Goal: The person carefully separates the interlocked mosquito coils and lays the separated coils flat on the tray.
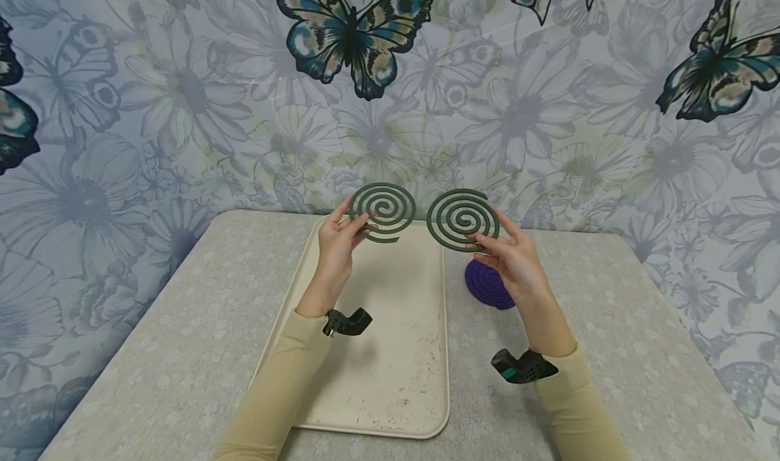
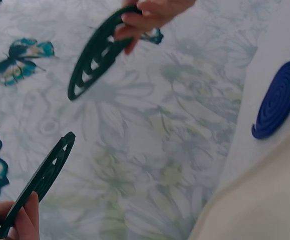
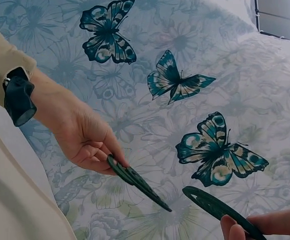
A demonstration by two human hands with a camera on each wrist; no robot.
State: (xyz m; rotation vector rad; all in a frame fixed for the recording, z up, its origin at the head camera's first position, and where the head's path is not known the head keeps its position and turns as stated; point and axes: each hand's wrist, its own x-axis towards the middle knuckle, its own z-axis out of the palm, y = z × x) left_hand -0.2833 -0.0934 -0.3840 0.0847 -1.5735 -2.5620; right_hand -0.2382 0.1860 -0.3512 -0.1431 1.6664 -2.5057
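Two green mosquito coils are held up side by side, a small gap between them. My left hand (image 1: 336, 248) pinches the left green coil (image 1: 382, 207) at its left edge, thumb on the near face. By its lower right edge, my right hand (image 1: 514, 258) pinches the right green coil (image 1: 457, 217). In the left wrist view both coils show nearly edge-on, the left coil (image 2: 44, 175) low and the right coil (image 2: 92, 65) higher up. A purple-blue spiral coil (image 1: 487, 285) lies on the table behind my right hand, partly covered by it.
A cream tray (image 1: 390, 353) with dark specks near its front right lies on the table under my left arm. The table (image 1: 627, 353) has a grey patterned cover. Behind it hangs a butterfly-and-flower cloth (image 1: 378, 136). Each wrist wears a black camera band.
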